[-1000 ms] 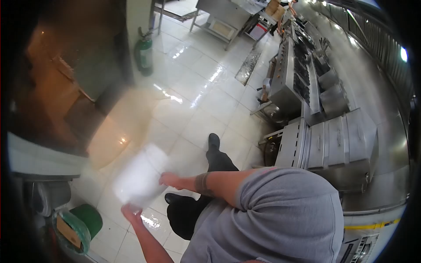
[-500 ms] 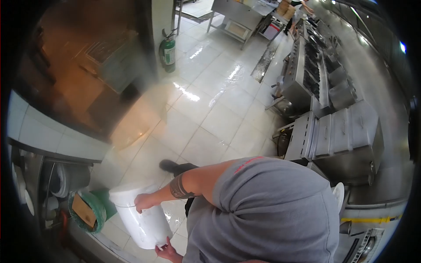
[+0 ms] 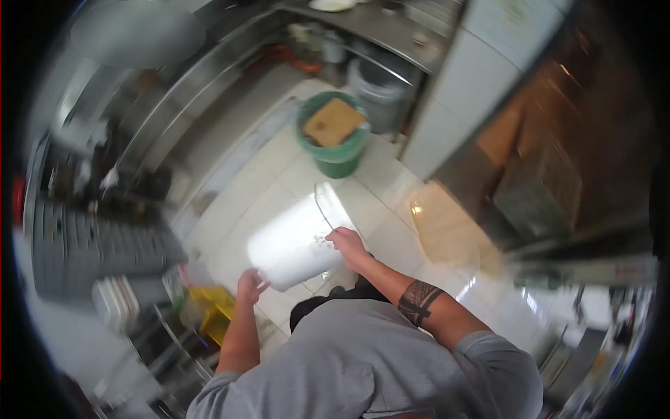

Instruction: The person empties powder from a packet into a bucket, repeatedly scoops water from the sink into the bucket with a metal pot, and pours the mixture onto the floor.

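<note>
A white plastic bucket (image 3: 289,241) is tilted on its side in front of my body, with its rim end up and right and its base down and left. My right hand (image 3: 347,246) is closed on the wire handle near the rim. At the base end, my left hand (image 3: 251,285) has its fingers against the bottom edge, partly hidden behind it. What is inside the bucket cannot be seen. Just beyond it stands a green bin (image 3: 336,164) with a piece of cardboard (image 3: 333,121) on top.
A grey bin (image 3: 380,91) sits under a steel counter (image 3: 363,35). Dark grey crates (image 3: 98,251) and a yellow plastic item (image 3: 211,311) lie left. At right, a doorway leads to a brown-floored area with a metal box (image 3: 541,185). White floor tiles (image 3: 265,185) surround the bucket.
My body and view have turned left, towards the green bin. The bucket has gone from nearly upright to lying tilted between my hands, both still at it.
</note>
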A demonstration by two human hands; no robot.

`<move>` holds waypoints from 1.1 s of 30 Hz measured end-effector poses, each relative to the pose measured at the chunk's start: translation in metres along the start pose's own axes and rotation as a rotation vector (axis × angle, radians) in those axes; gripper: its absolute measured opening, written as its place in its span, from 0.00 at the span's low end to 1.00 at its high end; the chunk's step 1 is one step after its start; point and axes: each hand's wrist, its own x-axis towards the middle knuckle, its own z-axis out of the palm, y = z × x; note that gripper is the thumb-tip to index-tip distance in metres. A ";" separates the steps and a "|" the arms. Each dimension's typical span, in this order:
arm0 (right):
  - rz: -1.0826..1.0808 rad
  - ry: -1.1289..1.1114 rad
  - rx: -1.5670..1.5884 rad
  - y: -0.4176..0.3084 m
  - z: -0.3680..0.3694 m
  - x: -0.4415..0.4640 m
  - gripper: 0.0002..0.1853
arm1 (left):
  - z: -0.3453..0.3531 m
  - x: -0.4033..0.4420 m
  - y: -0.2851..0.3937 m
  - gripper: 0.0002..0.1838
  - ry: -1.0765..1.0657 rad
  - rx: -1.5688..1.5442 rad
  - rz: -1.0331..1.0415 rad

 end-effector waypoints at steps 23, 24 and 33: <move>-0.036 -0.818 -0.889 -0.080 0.353 0.258 0.19 | -0.044 0.123 0.231 0.13 0.057 -0.906 0.534; 0.116 -0.735 -0.776 -0.091 0.341 0.279 0.18 | -0.064 0.136 0.243 0.11 0.071 -0.866 0.488; 0.388 -0.056 -0.710 -0.113 0.058 0.388 0.07 | -0.114 0.237 0.350 0.16 0.085 -0.525 0.198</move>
